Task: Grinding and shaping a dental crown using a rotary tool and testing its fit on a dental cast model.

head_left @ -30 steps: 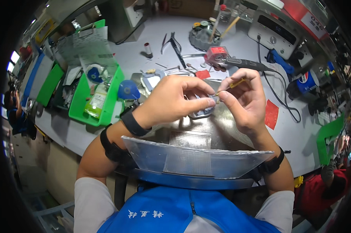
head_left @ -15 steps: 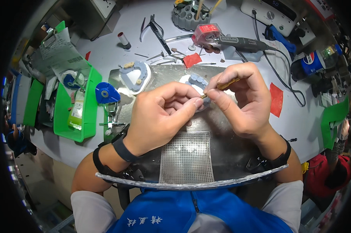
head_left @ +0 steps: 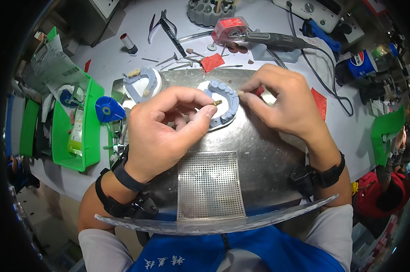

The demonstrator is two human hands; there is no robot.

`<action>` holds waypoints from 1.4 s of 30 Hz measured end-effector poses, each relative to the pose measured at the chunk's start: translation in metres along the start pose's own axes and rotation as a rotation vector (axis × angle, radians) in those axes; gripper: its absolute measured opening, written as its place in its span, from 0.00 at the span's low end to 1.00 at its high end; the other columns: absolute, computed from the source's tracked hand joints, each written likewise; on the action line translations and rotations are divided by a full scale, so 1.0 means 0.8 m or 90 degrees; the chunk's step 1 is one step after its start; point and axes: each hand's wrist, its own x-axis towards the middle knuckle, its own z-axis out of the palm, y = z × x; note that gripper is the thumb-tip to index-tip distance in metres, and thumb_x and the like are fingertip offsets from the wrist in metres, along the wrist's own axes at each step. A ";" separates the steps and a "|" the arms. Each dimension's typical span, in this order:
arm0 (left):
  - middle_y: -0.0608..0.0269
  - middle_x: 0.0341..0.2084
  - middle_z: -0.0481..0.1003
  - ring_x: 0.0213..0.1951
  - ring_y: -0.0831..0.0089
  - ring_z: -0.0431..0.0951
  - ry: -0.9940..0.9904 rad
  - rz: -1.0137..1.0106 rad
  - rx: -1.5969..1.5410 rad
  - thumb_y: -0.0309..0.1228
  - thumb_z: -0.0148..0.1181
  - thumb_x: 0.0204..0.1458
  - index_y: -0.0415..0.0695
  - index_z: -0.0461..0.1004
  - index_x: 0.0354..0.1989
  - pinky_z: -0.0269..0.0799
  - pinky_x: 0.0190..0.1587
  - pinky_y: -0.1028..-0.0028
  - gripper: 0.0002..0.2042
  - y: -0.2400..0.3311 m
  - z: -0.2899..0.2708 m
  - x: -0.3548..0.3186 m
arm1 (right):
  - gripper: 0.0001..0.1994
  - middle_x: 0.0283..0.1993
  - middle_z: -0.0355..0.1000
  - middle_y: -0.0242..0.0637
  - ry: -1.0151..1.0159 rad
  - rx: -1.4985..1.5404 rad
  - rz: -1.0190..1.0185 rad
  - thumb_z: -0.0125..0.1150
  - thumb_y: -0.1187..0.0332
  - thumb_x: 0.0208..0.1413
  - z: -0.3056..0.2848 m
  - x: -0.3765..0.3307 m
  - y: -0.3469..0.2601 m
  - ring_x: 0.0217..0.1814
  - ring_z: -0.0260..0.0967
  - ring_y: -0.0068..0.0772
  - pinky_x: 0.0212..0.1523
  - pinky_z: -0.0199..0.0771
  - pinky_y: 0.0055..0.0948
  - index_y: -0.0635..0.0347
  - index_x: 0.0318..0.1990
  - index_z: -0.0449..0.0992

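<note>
Pinching a tiny, light, easily dropped gold piece at its sides, the left hand hovers over the brittle-looking blue dental cast while the right hand nips a small tool.

Tiny brass piece in left hand too small to identify; right hand hides red-handled tool; tool holder cut by top edge.

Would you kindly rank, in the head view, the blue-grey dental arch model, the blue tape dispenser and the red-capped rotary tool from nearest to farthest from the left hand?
1. Blue-grey dental arch model: right at the fingertips of the left hand, on the metal tray.
2. Blue tape dispenser: just left of the hand.
3. Red-capped rotary tool: far side, up and right.
</note>
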 end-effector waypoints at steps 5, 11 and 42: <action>0.71 0.28 0.83 0.20 0.95 0.66 -0.017 0.004 0.020 0.23 0.72 0.55 0.40 0.84 0.41 0.57 0.22 0.87 0.07 0.003 0.000 -0.006 | 0.06 0.47 0.85 0.46 -0.046 0.353 0.046 0.67 0.83 0.54 -0.008 -0.009 -0.020 0.29 0.64 0.05 0.27 0.59 0.11 0.67 0.38 0.78; 0.71 0.27 0.82 0.20 0.94 0.66 -0.022 0.045 0.000 0.23 0.74 0.54 0.40 0.84 0.40 0.57 0.21 0.87 0.07 0.003 0.005 -0.006 | 0.12 0.43 0.83 0.43 -0.046 0.387 0.007 0.66 0.85 0.55 0.000 -0.013 -0.030 0.31 0.71 0.13 0.29 0.66 0.15 0.71 0.47 0.84; 0.59 0.40 0.85 0.34 0.83 0.81 -0.082 -0.033 0.048 0.18 0.66 0.60 0.32 0.81 0.47 0.75 0.33 0.83 0.08 0.017 -0.006 -0.009 | 0.13 0.35 0.84 0.33 0.090 0.245 -0.126 0.76 0.77 0.49 0.014 -0.007 -0.031 0.21 0.64 0.14 0.21 0.59 0.19 0.59 0.45 0.88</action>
